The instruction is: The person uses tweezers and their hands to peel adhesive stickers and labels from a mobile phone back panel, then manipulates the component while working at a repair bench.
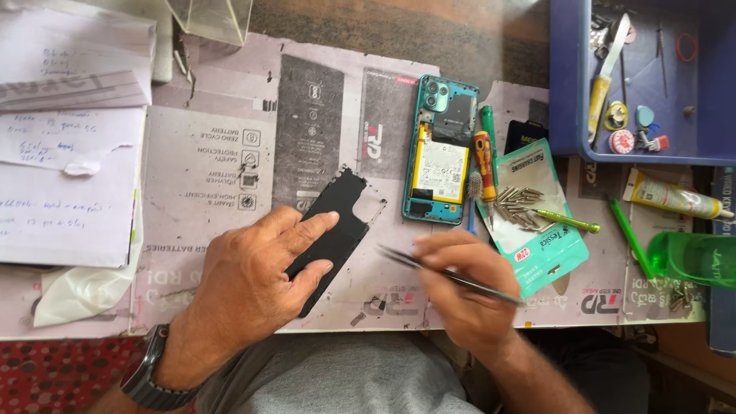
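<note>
Two hands (left (261, 268) on back cover (333, 230))

A workbench (230, 153) covered in flattened printed cardboard fills the view in soft daylight. Beyond the bench's far edge runs a dark woven surface (399, 31). Below its near left corner, a red dotted floor covering (61, 376) shows.

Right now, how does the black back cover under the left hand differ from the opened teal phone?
The black back cover lies tilted, a plain dark sheet pinned by the left hand. The opened teal phone lies nearly straight, untouched, with battery and cameras exposed. Both rest flat on the printed cardboard mat.
</note>
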